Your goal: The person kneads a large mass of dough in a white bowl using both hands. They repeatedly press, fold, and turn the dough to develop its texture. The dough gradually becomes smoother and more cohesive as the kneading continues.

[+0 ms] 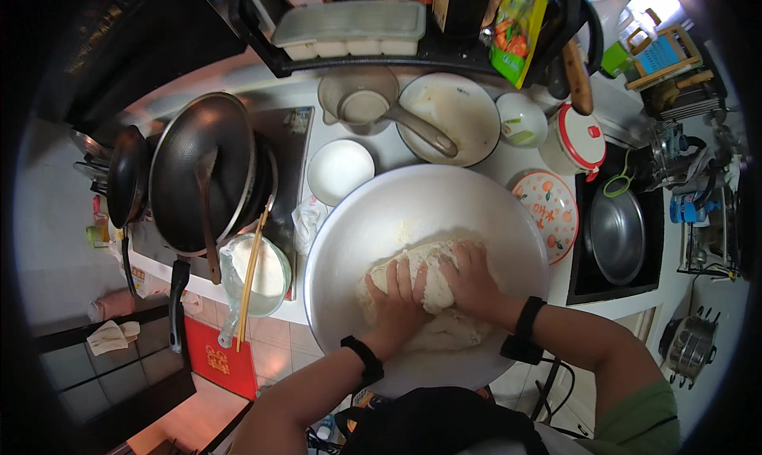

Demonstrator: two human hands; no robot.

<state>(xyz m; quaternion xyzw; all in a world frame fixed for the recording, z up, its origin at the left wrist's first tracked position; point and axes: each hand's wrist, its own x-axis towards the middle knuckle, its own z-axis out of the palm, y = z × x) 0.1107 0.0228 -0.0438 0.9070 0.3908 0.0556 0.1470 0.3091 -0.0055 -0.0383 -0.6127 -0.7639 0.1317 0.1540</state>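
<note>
A large lump of pale dough with a rough, uneven surface lies in a wide white enamel basin with a blue rim. My left hand presses on the left part of the dough, its fingers spread over the top. On the right side, my right hand grips the dough, with its fingers curled over the far edge. The palms and thumbs are partly hidden. Black bands are on both wrists.
Behind the basin stand a white bowl, an enamel basin and a plastic ladle. Chopsticks rest across a measuring cup at left, near a wok. A patterned plate and a sink are at right.
</note>
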